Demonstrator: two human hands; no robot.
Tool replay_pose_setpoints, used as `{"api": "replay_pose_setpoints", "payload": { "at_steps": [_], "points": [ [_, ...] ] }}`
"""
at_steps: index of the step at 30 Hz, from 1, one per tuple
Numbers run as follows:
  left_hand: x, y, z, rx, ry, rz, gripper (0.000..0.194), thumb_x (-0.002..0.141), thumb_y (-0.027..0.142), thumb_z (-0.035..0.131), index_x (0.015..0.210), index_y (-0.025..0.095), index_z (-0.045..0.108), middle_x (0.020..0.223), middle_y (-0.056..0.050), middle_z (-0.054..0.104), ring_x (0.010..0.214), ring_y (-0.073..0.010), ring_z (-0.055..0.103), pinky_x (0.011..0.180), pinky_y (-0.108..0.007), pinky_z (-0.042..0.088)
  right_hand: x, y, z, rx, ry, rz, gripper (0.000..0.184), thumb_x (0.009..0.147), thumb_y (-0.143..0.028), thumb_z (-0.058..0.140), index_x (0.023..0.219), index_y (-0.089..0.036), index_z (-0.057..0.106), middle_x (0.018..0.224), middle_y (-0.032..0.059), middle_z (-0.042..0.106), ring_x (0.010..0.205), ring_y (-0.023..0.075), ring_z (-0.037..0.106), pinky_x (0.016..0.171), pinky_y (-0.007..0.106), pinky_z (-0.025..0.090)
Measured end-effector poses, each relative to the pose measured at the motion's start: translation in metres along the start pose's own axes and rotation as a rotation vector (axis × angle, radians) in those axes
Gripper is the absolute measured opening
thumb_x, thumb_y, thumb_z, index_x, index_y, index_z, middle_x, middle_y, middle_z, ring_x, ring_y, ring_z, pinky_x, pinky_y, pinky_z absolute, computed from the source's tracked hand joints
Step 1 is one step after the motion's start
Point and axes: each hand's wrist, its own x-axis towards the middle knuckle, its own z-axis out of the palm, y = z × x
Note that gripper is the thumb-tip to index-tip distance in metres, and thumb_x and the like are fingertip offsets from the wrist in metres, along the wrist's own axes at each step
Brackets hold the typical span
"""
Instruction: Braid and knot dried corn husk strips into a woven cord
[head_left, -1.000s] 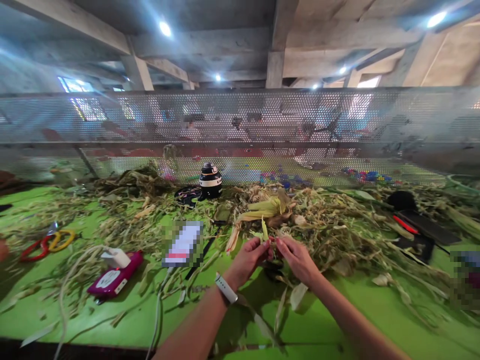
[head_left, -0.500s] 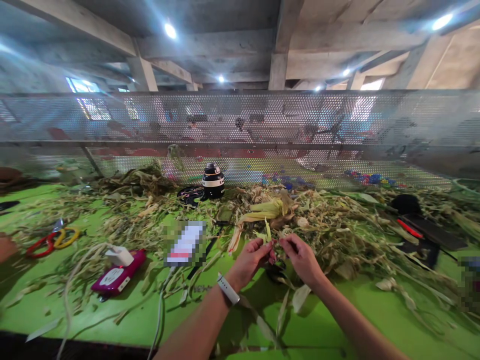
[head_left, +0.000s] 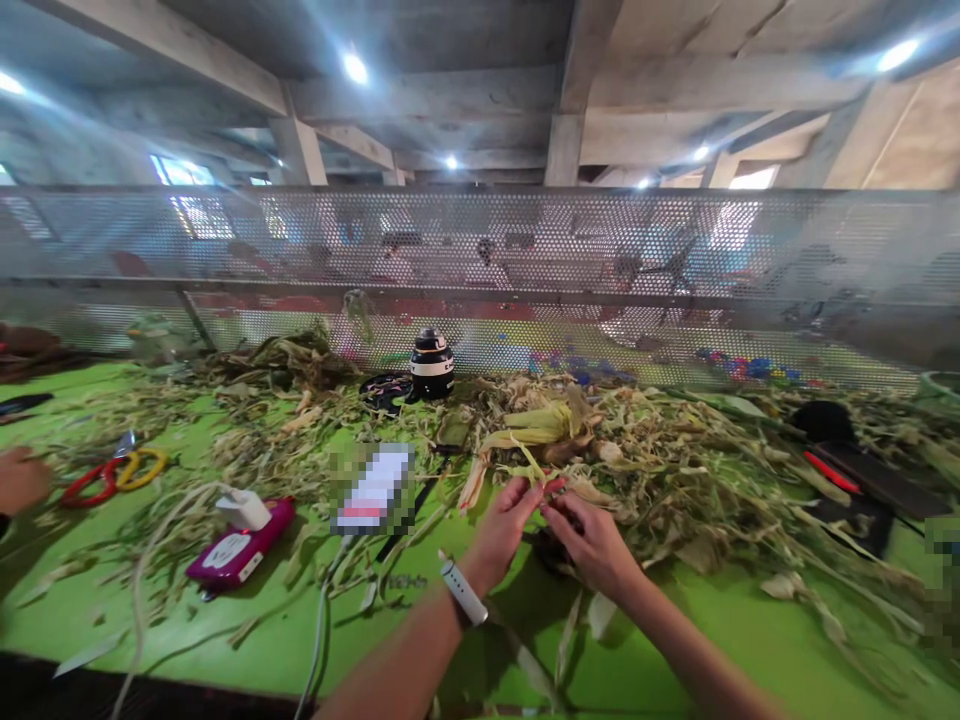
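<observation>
My left hand [head_left: 504, 530], with a white band [head_left: 463, 592] on its wrist, is closed in a pinch on a yellow-green corn husk strip [head_left: 531, 460]. The strip sticks up beyond the fingertips. My right hand [head_left: 592, 540] is also closed, its fingertips meeting the left ones. What it pinches is hidden. A small reddish bit [head_left: 553, 485] shows between the hands. Just beyond them, a bundle of pale corn husks [head_left: 536, 425] rests on the heap. Something dark, partly hidden, lies under the right hand.
Loose husk scraps [head_left: 697, 490] cover much of the green table [head_left: 652, 660]. To the left are a phone [head_left: 375, 485], a purple power bank [head_left: 240, 545] with cables, scissors [head_left: 116, 475], and another person's hand [head_left: 22, 480]. A black bottle [head_left: 433, 365] stands before the perforated metal screen [head_left: 480, 235].
My right hand has moved left and slightly down, closing the gap to my left hand. The husk strip now leans more to the left. The view has shifted slightly.
</observation>
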Motion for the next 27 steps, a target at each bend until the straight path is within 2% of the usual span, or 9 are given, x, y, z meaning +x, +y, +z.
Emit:
{"api": "replay_pose_setpoints", "payload": {
  "at_steps": [3,7,10,14,17,22,27],
  "points": [
    [-0.003,0.002,0.005,-0.041,-0.004,-0.017,0.027,0.069,0.04,0.071,0.084,0.018,0.065,0.092,-0.006,0.071,0.095,-0.0208,0.06,0.09,-0.032,0.041,0.001,0.006,0.009,0.187,-0.055,0.058,0.035,0.084,-0.053,0.047,0.072,-0.02,0.051,0.061,-0.0004,0.05,0.053,0.0127,0.044,0.049,0.025,0.036],
    [-0.002,0.001,0.006,-0.055,0.0,-0.01,0.028,0.064,0.04,0.076,0.074,0.015,0.065,0.08,-0.005,0.07,0.083,-0.0171,0.061,0.082,-0.027,0.043,0.002,0.01,0.013,0.365,-0.075,0.177,0.041,0.079,-0.061,0.048,0.071,-0.021,0.049,0.056,-0.0027,0.049,0.042,0.0101,0.04,0.041,0.024,0.032],
    [-0.001,0.0,0.004,-0.038,0.013,-0.02,0.029,0.061,0.039,0.079,0.07,0.014,0.066,0.076,-0.005,0.069,0.078,-0.0165,0.061,0.079,-0.027,0.044,0.002,0.007,0.011,0.373,-0.079,0.191,0.041,0.076,-0.061,0.051,0.067,-0.021,0.048,0.052,-0.004,0.047,0.04,0.0092,0.039,0.04,0.023,0.032],
    [0.002,0.002,0.001,-0.061,0.016,-0.047,0.031,0.06,0.038,0.08,0.076,0.013,0.07,0.079,-0.007,0.071,0.081,-0.018,0.062,0.08,-0.029,0.044,0.001,0.0,0.004,0.353,-0.125,0.202,0.04,0.077,-0.059,0.051,0.064,-0.021,0.048,0.05,-0.0033,0.05,0.04,0.0094,0.042,0.042,0.023,0.033],
    [0.004,0.006,-0.001,-0.119,0.065,-0.074,0.037,0.055,0.038,0.082,0.078,0.012,0.071,0.078,-0.009,0.072,0.082,-0.019,0.063,0.08,-0.029,0.044,0.0,-0.002,0.0,0.368,-0.148,0.208,0.04,0.076,-0.059,0.051,0.066,-0.021,0.048,0.048,-0.0033,0.051,0.04,0.0096,0.041,0.043,0.023,0.033],
    [0.006,0.014,-0.003,-0.215,0.112,-0.032,0.036,0.053,0.034,0.084,0.079,0.014,0.07,0.082,-0.007,0.072,0.087,-0.0196,0.065,0.082,-0.029,0.045,-0.004,0.0,-0.002,0.375,-0.188,0.195,0.039,0.078,-0.058,0.05,0.068,-0.02,0.049,0.049,-0.0034,0.05,0.042,0.0105,0.043,0.045,0.024,0.035],
    [0.004,0.017,-0.005,-0.208,0.151,-0.059,0.032,0.055,0.034,0.082,0.075,0.015,0.065,0.076,-0.003,0.069,0.077,-0.0154,0.063,0.068,-0.025,0.047,-0.005,0.002,-0.002,0.35,-0.198,0.187,0.042,0.078,-0.06,0.05,0.066,-0.02,0.051,0.049,-0.0029,0.05,0.043,0.0112,0.044,0.045,0.024,0.035]
  ]
}}
